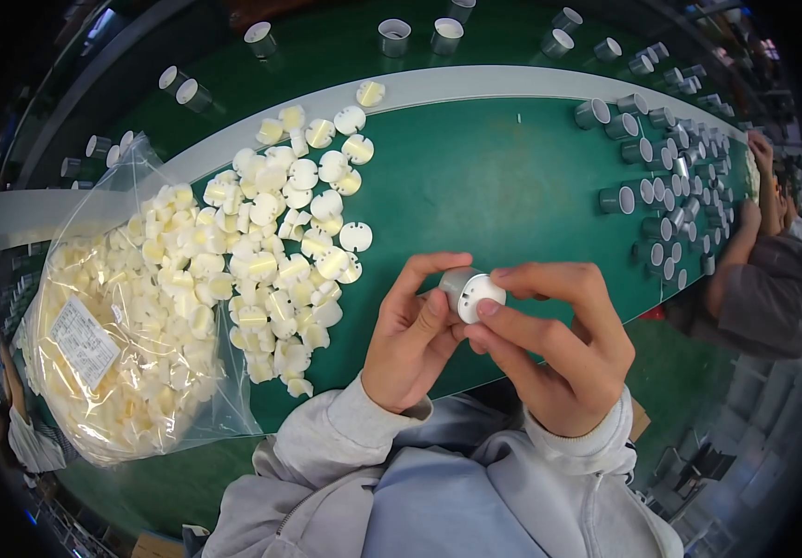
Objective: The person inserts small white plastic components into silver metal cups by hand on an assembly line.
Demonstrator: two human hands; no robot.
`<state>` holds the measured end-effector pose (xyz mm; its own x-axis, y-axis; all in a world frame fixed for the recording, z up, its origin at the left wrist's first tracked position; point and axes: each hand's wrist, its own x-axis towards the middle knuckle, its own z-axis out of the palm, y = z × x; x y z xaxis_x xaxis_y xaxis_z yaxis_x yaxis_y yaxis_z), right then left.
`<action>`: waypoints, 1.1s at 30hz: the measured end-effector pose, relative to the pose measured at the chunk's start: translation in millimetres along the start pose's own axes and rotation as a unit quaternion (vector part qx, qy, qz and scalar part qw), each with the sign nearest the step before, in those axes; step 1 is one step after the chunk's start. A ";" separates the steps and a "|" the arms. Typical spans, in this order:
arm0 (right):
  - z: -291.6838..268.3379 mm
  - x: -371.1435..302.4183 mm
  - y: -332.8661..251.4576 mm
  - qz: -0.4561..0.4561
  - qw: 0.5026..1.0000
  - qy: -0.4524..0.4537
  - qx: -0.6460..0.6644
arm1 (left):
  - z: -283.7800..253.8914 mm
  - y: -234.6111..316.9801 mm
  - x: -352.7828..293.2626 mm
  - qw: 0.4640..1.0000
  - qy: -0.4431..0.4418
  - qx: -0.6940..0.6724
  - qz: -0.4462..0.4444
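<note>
Close in front of my body, my left hand (pixel 407 337) wraps its fingers and thumb round a short grey metal cylinder (pixel 455 282). A round white disc (pixel 481 296) with small dark holes sits at the cylinder's open end, which is tilted toward the right. My right hand (pixel 563 339) pinches this disc at its edge and presses its face with thumb and fingers. Whether the disc is fully inside the rim cannot be made out. Left of my hands, many loose white discs (pixel 356 236) with pale yellow strips are spread over the green table (pixel 484 177).
A clear plastic bag (pixel 131 372) full of the discs lies open at the left. Many grey cylinders (pixel 616 199) stand or lie at the right. Behind a pale rail (pixel 457 82), more cylinders (pixel 393 37) sit on a dark green surface. Another person's arm (pixel 743 237) reaches in far right.
</note>
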<state>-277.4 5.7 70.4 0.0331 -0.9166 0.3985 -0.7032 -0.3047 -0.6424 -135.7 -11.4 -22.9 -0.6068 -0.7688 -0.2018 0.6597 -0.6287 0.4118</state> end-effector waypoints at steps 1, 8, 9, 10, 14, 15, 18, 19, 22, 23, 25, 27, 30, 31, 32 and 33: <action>1.4 -1.2 0.1 0.001 1.000 0.000 0.000 | 1.0 0.0 0.1 1.000 0.000 0.000 -0.001; 6.2 -9.8 -3.6 -0.007 0.998 0.007 -0.061 | 3.8 0.3 0.6 1.000 0.014 -0.025 0.004; 6.8 -11.6 -3.0 -0.016 0.997 0.001 -0.074 | 4.7 0.1 1.0 1.000 0.019 -0.022 0.005; 6.7 -12.5 -1.9 -0.015 0.997 0.002 -0.074 | 5.1 0.1 0.9 1.000 0.019 -0.021 0.005; 5.6 -12.1 -0.4 -0.024 0.997 0.004 -0.068 | 5.9 0.3 -0.3 0.999 0.027 0.015 0.009; 5.4 -11.3 -0.8 -0.028 0.997 0.010 -0.064 | 5.5 0.3 -0.6 1.000 0.019 0.019 0.016; 2.6 -13.1 1.0 -0.052 0.995 0.005 -0.089 | 1.4 -0.4 1.0 0.998 -0.050 -0.044 0.021; 3.7 -13.7 1.0 -0.051 0.995 0.005 -0.089 | 1.5 -0.6 0.7 0.998 -0.050 -0.044 0.021; 10.5 -16.3 2.2 -0.039 0.992 0.045 -0.110 | 2.9 -2.4 -0.4 0.999 -0.032 0.011 0.026; 12.6 -16.5 2.8 -0.032 0.993 0.046 -0.108 | 4.2 -3.1 -0.5 1.000 -0.017 -0.002 0.021; 12.7 -16.1 3.2 -0.025 0.993 0.047 -0.105 | 3.1 -3.1 0.0 1.000 -0.002 -0.015 0.016; 10.1 -15.0 3.3 -0.035 0.995 0.051 -0.081 | -1.8 -2.6 0.7 0.998 -0.048 -0.030 0.015; 9.4 -14.3 2.2 -0.024 0.994 0.051 -0.094 | 3.6 -0.3 -0.1 0.999 -0.033 -0.021 0.017; 9.5 -14.6 1.9 -0.023 0.994 0.051 -0.094 | 3.0 -0.5 0.0 0.999 -0.033 -0.022 0.017; 9.5 -15.2 1.3 -0.017 0.994 0.051 -0.096 | 2.2 -0.9 0.1 0.999 -0.040 -0.023 0.015; 9.5 -15.6 0.8 -0.010 0.994 0.052 -0.097 | 1.7 -1.3 0.1 0.998 -0.048 -0.024 0.014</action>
<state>-271.7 17.3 57.5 -0.0180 -0.8764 0.4813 -0.8274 -0.2572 -0.4992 -137.3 -10.5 -22.0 -0.6263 -0.7726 -0.1040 0.6955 -0.6140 0.3730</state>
